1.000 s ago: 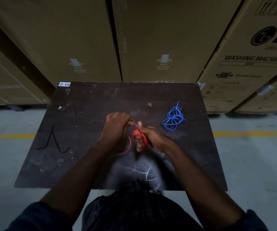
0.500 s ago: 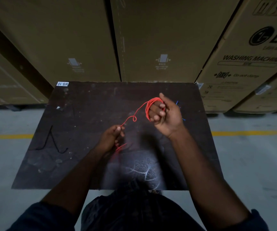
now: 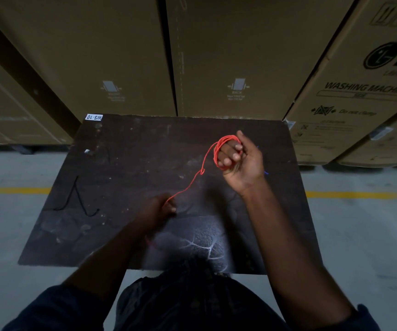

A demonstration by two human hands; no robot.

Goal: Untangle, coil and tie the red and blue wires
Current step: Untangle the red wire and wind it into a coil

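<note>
My right hand (image 3: pixel 241 163) is raised over the right part of the dark table (image 3: pixel 125 163), its fingers curled through a small coil of the red wire (image 3: pixel 219 145). A single red strand runs down and left from the coil to my left hand (image 3: pixel 159 209), which pinches it low over the table's middle. A short red tail shows below my left wrist. The blue wire (image 3: pixel 266 173) lies behind my right hand; only small bits of it show.
Thin black ties (image 3: pixel 78 199) lie on the table's left side, and a small pale scrap (image 3: pixel 87 151) sits near the far left. A label reading WS-10 (image 3: pixel 94 117) marks the far left corner. Large cardboard boxes (image 3: pixel 240 56) stand right behind the table.
My hands have drawn apart: the right lifted the red coil up and to the right, the left slid back along the strand toward me. The blue wire is now hidden behind my right hand.
</note>
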